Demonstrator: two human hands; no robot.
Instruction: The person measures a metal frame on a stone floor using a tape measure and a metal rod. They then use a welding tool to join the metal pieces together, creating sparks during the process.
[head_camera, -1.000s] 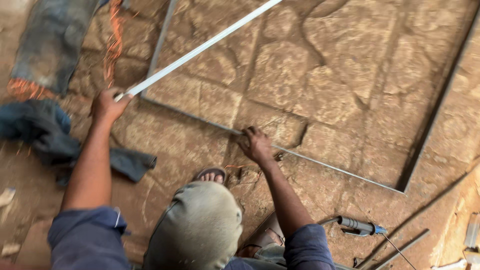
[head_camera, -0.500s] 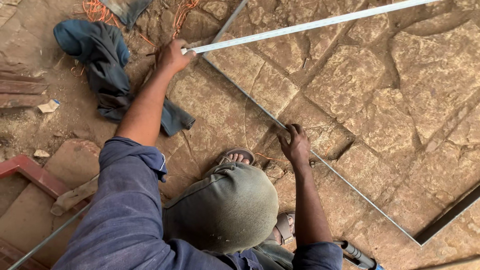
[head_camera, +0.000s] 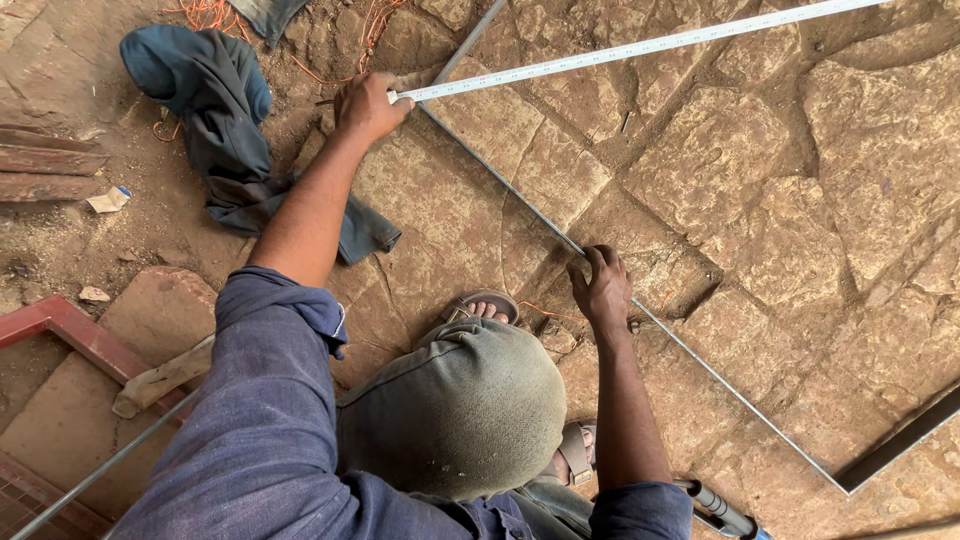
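L hand (head_camera: 368, 103) pinches tape measure (head_camera: 640, 45) end at frame corner, R hand (head_camera: 603, 290) fingers curled, pressing metal frame (head_camera: 700, 362) flat; I'd keep tape taut & straight, w/ end on the corner.

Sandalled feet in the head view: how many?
2. One brown-strapped sandalled foot sits on the stone paving just above the grey-green cap, left of the right hand. The other shows between cap and right forearm, mostly hidden.
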